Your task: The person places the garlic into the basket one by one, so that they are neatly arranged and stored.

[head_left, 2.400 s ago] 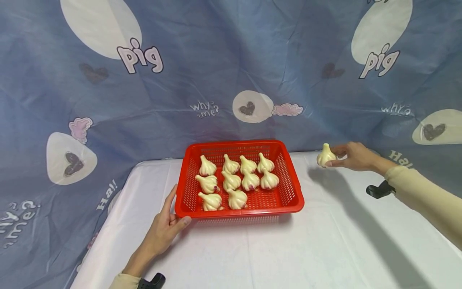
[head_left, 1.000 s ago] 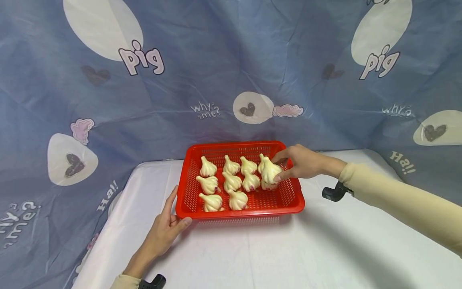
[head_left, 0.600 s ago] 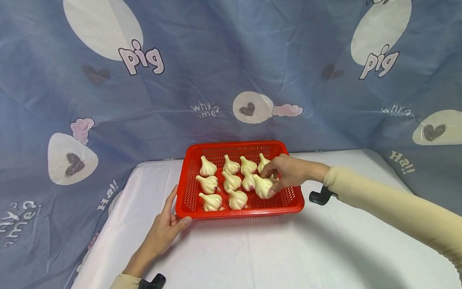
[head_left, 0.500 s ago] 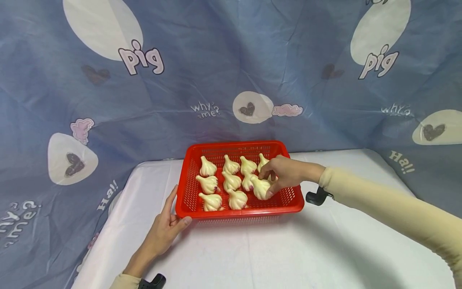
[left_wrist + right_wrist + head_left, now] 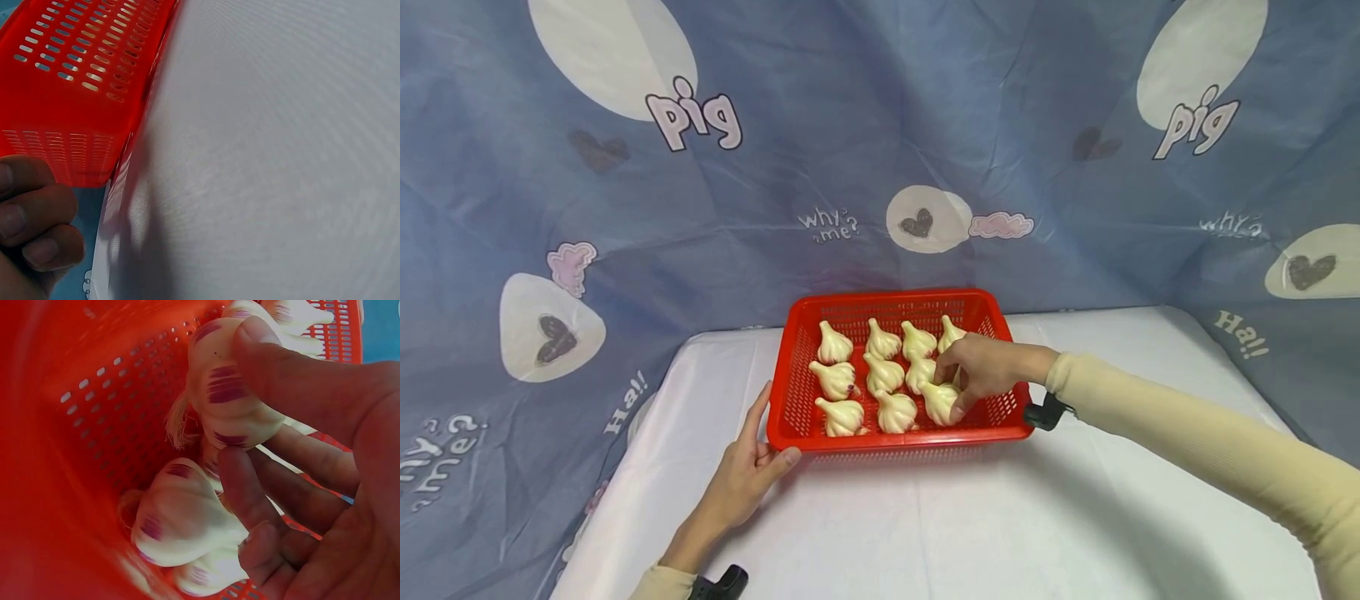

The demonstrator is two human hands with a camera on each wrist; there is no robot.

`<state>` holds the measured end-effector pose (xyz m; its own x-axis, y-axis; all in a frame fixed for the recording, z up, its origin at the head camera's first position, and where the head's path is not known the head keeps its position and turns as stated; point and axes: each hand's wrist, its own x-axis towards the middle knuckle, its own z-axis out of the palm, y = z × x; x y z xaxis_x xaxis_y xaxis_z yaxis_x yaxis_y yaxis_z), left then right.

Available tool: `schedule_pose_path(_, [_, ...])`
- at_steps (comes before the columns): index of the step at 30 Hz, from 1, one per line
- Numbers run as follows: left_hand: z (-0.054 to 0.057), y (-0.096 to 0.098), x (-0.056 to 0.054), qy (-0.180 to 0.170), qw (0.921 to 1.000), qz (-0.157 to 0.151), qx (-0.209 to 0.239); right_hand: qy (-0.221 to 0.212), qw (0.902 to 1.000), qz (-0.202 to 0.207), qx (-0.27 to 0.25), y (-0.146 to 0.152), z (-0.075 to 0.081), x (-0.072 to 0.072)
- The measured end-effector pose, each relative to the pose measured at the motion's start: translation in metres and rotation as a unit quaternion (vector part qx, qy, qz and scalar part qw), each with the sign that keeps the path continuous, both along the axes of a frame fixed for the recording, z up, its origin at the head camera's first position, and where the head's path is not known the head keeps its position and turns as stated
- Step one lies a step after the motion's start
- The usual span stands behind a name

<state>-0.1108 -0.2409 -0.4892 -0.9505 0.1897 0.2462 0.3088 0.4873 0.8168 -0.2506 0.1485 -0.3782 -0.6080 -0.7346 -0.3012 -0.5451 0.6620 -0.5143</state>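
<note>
In the head view, my right hand (image 5: 992, 365) pinches a garlic bulb (image 5: 937, 405) between thumb and fingers, low inside the red basket (image 5: 880, 444) at its front right. The right wrist view shows the thumb on one side of this white bulb (image 5: 215, 394), which has purple streaks and stringy roots, and fingertips on the other. My left hand (image 5: 741, 479) holds the basket's front left corner, the thumb at the front rim and the index finger along the left side. Curled fingers (image 5: 40, 212) appear beside the basket's wall (image 5: 75, 112) in the left wrist view.
Several other garlic bulbs (image 5: 844, 417) stand in rows in the basket; my right hand partly hides those at the right. The basket sits on a white-covered table (image 5: 880, 533). Close behind it hangs a blue printed cloth (image 5: 760, 167).
My right hand has carried the garlic bulb from above the table's right side leftward into the basket, then lowered it toward the front. The left hand has stayed at the corner.
</note>
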Motion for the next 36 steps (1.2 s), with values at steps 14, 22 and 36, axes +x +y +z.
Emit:
schedule_pose_path(14, [-0.001, -0.001, -0.003, -0.002, 1.0, 0.002, 0.003, 0.005, 0.9998, 0.017, -0.001, -0.007, -0.005, -0.003])
schedule_pose_path(22, [-0.003, -0.001, -0.002, -0.012, 0.9999, 0.01, 0.0, 0.005, 0.9992, 0.033, 0.023, -0.013, -0.01, -0.006])
schedule_pose_path(36, [-0.001, 0.001, 0.0, 0.001, 0.9998, -0.003, 0.018, 0.026, 0.9971, 0.056, 0.045, -0.016, -0.017, -0.009])
